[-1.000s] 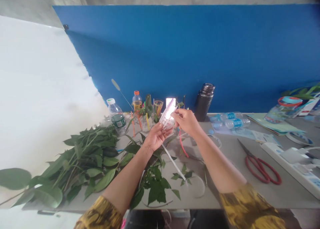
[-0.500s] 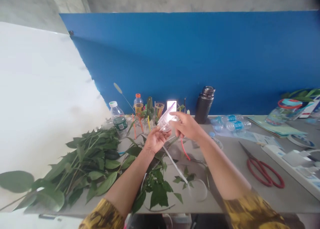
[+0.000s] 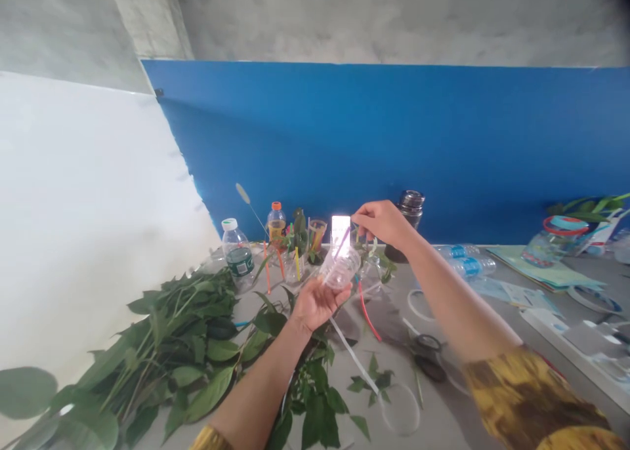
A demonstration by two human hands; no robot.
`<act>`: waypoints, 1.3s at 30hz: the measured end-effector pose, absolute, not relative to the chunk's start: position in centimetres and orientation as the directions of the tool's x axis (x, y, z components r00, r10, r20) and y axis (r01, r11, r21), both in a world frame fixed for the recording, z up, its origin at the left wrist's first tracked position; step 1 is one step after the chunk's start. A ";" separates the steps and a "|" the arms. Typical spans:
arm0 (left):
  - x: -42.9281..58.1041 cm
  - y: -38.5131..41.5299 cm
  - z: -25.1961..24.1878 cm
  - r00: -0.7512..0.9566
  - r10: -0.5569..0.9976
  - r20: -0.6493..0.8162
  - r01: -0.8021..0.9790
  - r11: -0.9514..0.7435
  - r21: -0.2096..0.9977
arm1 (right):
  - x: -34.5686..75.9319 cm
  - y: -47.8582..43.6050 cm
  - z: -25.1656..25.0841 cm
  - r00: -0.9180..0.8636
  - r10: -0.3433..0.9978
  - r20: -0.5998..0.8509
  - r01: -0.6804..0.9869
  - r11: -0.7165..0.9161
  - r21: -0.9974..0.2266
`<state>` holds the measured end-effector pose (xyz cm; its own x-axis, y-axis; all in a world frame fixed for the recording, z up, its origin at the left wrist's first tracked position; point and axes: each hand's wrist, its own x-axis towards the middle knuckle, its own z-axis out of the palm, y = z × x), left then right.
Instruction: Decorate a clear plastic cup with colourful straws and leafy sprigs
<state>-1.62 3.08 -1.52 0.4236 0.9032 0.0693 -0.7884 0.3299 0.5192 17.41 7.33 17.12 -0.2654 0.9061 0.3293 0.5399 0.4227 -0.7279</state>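
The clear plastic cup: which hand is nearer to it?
Left. The left hand holds the clear plastic cup from below; the right hand is higher in the view, to its right, not touching it.

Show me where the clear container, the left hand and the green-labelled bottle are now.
Clear container [image 3: 343, 271]: head view, on its see-through body.
Left hand [image 3: 317, 304]: head view, on its middle.
Green-labelled bottle [image 3: 240, 261]: head view, on its label.

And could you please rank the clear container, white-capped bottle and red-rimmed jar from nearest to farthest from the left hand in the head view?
1. Clear container: held in the left hand.
2. White-capped bottle: to the hand's left.
3. Red-rimmed jar: far right.
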 end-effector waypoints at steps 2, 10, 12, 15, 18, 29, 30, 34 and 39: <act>-1.6 2.9 -2.1 0.508 0.855 0.105 -0.748 0.378 0.546 | 15.8 10.3 17.9 -0.268 0.908 0.322 0.629 0.418 -0.655; -2.0 3.0 -2.5 0.524 0.837 0.156 -0.746 0.362 0.559 | 8.0 19.1 17.3 -0.295 0.953 0.068 0.909 0.302 -0.287; -2.0 3.0 -2.4 0.521 0.840 0.147 -0.747 0.366 0.554 | 7.1 20.2 16.4 -0.310 0.950 0.039 0.914 0.309 -0.261; -2.1 3.1 -2.4 0.521 0.844 0.127 -0.749 0.380 0.542 | 6.4 21.0 15.0 -0.347 0.938 0.004 0.909 0.337 -0.246; -2.2 3.2 -2.6 0.510 0.853 0.111 -0.756 0.383 0.530 | 6.1 21.2 14.2 -0.380 0.925 -0.003 0.899 0.368 -0.239; -2.3 3.5 -3.4 0.491 0.867 0.086 -0.752 0.371 0.545 | 6.9 20.5 13.9 -0.430 0.902 0.029 0.874 0.424 -0.238; -2.3 3.5 -3.4 0.489 0.868 0.086 -0.751 0.369 0.547 | 6.9 20.5 13.8 -0.437 0.899 0.031 0.869 0.430 -0.243; -2.4 3.5 -3.4 0.481 0.873 0.078 -0.753 0.366 0.546 | 6.9 20.7 13.5 -0.467 0.883 0.036 0.848 0.459 -0.263; -2.4 3.7 -3.6 0.483 0.873 0.071 -0.759 0.377 0.531 | 7.1 20.9 13.2 -0.504 0.863 0.017 0.831 0.491 -0.260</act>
<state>-2.39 3.67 -3.60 0.4830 0.8727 0.0707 -0.7590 0.3771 0.5307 7.10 20.90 13.20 -0.5045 0.8633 0.0174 0.8314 0.4911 -0.2599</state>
